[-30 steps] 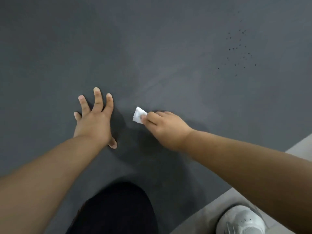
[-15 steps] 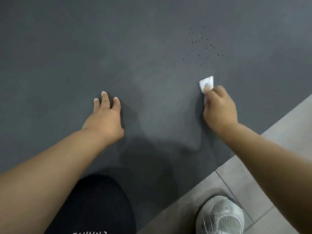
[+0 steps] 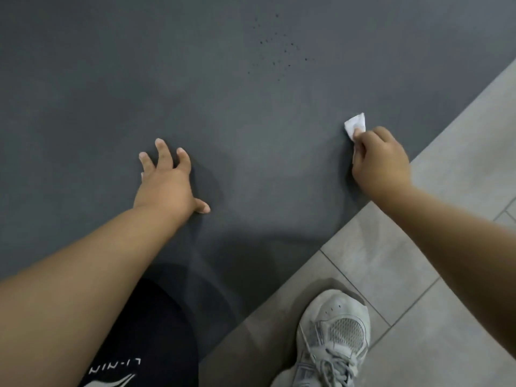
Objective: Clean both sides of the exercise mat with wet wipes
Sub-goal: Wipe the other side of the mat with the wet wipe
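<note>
A dark grey exercise mat [image 3: 223,93] fills most of the view, lying flat on the floor. My right hand [image 3: 379,163] is closed on a small folded white wet wipe [image 3: 355,125] and presses it against the mat close to the mat's right edge. My left hand [image 3: 164,182] rests flat on the mat with its fingers spread, well to the left of the wipe. A cluster of small dark specks [image 3: 279,48] marks the mat beyond the wipe.
Light grey floor tiles [image 3: 446,121] border the mat on the right. A grey-white sneaker [image 3: 335,336] stands on the tiles at the bottom. A knee in black shorts with white lettering [image 3: 145,344] rests on the mat near the bottom left.
My right hand has swept the wipe from beside my left hand out to the right, towards the mat's edge. My left hand has stayed planted on the mat.
</note>
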Demonstrator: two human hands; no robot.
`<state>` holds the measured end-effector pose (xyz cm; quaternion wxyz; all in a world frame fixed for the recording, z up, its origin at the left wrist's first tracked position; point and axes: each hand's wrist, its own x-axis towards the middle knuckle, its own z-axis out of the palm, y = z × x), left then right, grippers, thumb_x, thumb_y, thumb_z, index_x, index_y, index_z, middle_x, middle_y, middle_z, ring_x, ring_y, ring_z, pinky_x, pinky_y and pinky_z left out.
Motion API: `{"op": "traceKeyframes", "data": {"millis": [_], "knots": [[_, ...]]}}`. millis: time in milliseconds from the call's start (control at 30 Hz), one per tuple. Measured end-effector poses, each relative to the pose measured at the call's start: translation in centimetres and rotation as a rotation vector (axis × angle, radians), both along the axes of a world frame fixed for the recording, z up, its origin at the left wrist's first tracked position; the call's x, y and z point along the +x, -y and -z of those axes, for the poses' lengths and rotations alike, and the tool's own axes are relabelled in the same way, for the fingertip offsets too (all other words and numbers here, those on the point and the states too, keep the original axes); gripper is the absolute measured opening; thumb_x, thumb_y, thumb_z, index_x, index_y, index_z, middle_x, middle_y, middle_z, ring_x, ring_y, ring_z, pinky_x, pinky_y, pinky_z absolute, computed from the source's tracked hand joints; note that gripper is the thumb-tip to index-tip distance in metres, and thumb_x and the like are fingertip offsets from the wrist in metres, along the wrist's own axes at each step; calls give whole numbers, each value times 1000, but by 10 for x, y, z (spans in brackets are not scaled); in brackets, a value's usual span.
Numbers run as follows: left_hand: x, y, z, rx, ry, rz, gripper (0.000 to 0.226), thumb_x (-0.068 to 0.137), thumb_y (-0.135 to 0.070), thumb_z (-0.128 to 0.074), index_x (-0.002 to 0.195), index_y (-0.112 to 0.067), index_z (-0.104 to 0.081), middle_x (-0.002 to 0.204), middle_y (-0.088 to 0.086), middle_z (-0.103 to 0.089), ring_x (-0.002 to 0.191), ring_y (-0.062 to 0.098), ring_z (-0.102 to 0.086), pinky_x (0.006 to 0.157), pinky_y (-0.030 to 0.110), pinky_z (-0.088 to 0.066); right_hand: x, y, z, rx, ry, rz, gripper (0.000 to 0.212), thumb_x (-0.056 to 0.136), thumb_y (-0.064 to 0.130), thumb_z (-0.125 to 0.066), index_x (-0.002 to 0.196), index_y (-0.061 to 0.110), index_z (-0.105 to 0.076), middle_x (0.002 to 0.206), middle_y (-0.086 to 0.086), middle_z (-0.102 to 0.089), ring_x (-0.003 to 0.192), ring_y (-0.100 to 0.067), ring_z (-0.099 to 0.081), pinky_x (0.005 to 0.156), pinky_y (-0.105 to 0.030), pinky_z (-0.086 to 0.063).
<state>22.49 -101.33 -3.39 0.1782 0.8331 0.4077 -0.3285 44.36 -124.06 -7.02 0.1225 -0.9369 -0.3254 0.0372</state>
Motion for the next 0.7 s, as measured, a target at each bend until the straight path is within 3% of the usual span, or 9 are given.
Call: {"op": "traceKeyframes", "data": {"millis": [100, 200, 300, 400, 500, 600, 700], "knots": [[-4, 6, -1, 6, 50, 22, 97, 80, -36, -72, 151, -25, -7, 156, 0, 20, 144, 30, 13, 107, 49, -31, -26, -3, 4, 11, -6, -5, 9, 81, 1, -49, 82, -4, -56, 80, -23, -51, 65, -40, -51, 52, -37, -36], [-6, 15, -2, 18, 59, 87, 82, 87, -30, -65, 150, -26, -12, 157, -2, 15, 145, 29, 10, 102, 47, -36, -87, 5, 4, 117, -55, -327, 7, 83, 9, -47, 87, 5, -52, 70, -16, -53, 55, -32, -52, 46, -31, -36], [-4, 19, -5, 49, 33, 130, 78, 90, -28, -62, 150, -24, -12, 158, 0, 11, 145, 31, 6, 99, 47, -39, -147, 24, 1, 175, -232, -745, 31, 95, 17, -37, 93, 3, -65, 71, -12, -59, 54, -27, -54, 48, -28, -44], [-1, 24, -5, 57, 24, 134, 77, 90, -19, -60, 150, -19, -12, 157, 5, 13, 144, 34, 6, 102, 48, -37, -148, 32, 3, 81, -250, -935, 25, 84, 12, -50, 95, 3, -71, 72, -7, -59, 54, -24, -52, 48, -24, -41], [4, 32, -5, 24, 51, 109, 78, 87, -11, -56, 149, -9, -10, 156, 11, 17, 144, 32, 13, 113, 47, -23, -92, 35, 9, 141, -144, -608, 20, 87, 10, -52, 88, 1, -70, 63, -8, -52, 50, -24, -49, 42, -24, -39], [12, 38, -8, -7, 98, 76, 89, 85, -25, -63, 151, -13, -4, 156, 7, 19, 144, 28, 16, 116, 45, -15, -27, 48, 6, 134, -25, -160, 29, 89, 10, -42, 89, -7, -66, 74, -23, -54, 58, -37, -55, 49, -36, -46], [19, 41, -6, -20, 106, 101, 100, 82, -36, -70, 151, -14, 0, 156, 6, 21, 144, 26, 14, 116, 44, -14, 2, 49, 4, -8, -36, 156, 21, 89, 6, -44, 91, -7, -60, 88, -24, -52, 72, -40, -52, 58, -37, -36]]}}
